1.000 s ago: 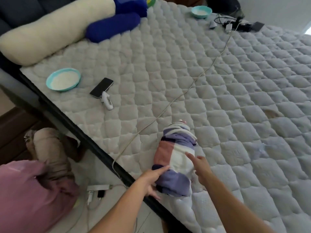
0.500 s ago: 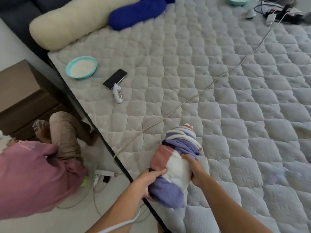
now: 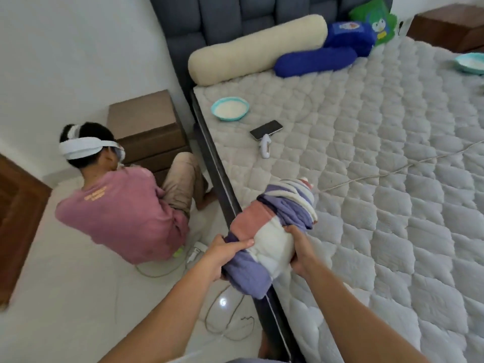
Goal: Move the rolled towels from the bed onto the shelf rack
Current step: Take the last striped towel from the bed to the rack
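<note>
A rolled towel (image 3: 272, 231) with purple, pink and white blocks is held above the left edge of the bed (image 3: 379, 179). My left hand (image 3: 225, 251) grips its near left side. My right hand (image 3: 298, 247) clasps its right side over the white patch. The roll points away from me and hangs partly over the dark bed frame. No shelf rack is in view.
A person in a pink shirt (image 3: 123, 213) sits on the floor left of the bed beside a brown nightstand (image 3: 146, 132). On the mattress lie a teal bowl (image 3: 230, 109), a phone (image 3: 266, 129), a white device (image 3: 265, 149), a cable (image 3: 392, 172) and bolsters (image 3: 256, 48). Cords trail on the floor (image 3: 227, 318).
Both hands closed on the rolled towel and lifted it off the mattress toward the bed's left edge. The view swung left, bringing the seated person and the nightstand into sight.
</note>
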Available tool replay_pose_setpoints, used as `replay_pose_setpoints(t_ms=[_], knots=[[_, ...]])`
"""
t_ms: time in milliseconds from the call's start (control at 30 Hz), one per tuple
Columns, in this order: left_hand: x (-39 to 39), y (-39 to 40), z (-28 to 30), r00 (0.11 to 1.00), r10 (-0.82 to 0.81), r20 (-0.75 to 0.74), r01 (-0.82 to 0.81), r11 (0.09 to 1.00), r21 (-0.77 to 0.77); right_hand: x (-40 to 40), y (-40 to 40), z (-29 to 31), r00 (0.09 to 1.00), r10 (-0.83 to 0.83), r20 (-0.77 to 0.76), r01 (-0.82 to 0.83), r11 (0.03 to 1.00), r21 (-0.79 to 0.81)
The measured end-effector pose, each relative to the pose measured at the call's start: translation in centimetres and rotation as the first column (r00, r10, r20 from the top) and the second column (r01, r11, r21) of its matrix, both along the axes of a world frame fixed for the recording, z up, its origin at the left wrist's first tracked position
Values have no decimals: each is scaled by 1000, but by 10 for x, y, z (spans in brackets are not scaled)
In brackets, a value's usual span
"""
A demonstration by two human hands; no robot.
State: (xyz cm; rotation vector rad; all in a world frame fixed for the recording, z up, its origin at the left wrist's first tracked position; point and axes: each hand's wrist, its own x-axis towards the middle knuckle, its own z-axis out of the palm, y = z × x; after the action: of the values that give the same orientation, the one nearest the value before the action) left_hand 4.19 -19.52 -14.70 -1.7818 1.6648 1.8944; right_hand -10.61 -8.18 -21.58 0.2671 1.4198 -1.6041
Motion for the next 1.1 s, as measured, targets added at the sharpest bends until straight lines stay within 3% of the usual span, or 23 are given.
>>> replay_pose_setpoints(t_ms=[167, 333, 467, 733, 933, 1100], knots=[[136, -6, 29, 927, 332, -176, -358, 922, -146, 98, -60, 37, 955, 240, -176, -265, 955, -131], [284, 30, 45, 730, 590, -345, -668, 722, -180, 237, -85, 91, 829, 444, -340, -524, 829, -197], [386, 80, 55, 535, 710, -458, -839, 509, -191, 349, -90, 119, 662, 575, -481, -707, 693, -144], [522, 168, 48, 398, 789, -467, -902, 246, -354, 540, -72, 134, 321, 703, -635, -938, 329, -110], [600, 192, 31, 190, 855, -483, -960, 57, -275, 663, -88, 116, -8, 748, -664, -1000, 8, 21], [665, 167, 9, 6, 874, -485, -975, -102, -196, 759, -123, 106, -228, 678, -698, -970, -222, 101]])
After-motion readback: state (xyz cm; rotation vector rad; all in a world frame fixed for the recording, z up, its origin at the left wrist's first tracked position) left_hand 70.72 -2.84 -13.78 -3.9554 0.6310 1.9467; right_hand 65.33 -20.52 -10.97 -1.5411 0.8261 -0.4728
